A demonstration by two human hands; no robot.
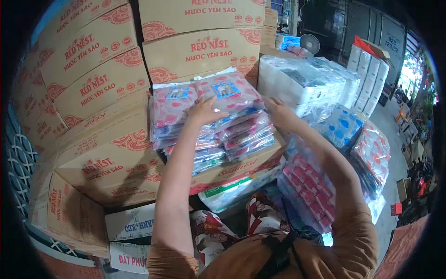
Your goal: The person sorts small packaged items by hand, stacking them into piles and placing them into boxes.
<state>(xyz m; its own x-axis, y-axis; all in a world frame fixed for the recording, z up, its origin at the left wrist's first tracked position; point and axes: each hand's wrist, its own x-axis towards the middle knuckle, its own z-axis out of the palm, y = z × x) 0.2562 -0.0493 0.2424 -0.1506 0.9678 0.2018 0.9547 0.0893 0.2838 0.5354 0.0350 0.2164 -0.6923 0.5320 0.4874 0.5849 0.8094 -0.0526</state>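
Note:
Two stacks of flat plastic-wrapped packets stand side by side on a cardboard box (272, 157). The left stack (169, 109) has pink-dotted packets with a blue label. The right stack (241, 95) is topped by a similar pink packet. My left hand (204, 111) rests on the near left part of the right stack's top, fingers spread. Against the right side of that stack is my right hand (278, 113), its fingers partly hidden at the packets' edge; whether it grips one cannot be made out.
Brown printed cartons (200, 51) rise behind and on the left. Wrapped white rolls (302, 83) stand at the back right, near white packs (369, 76). Bags of pink packs (309, 186) and a blue-dotted bundle (341, 125) lie right. A fan (310, 43) is farther back.

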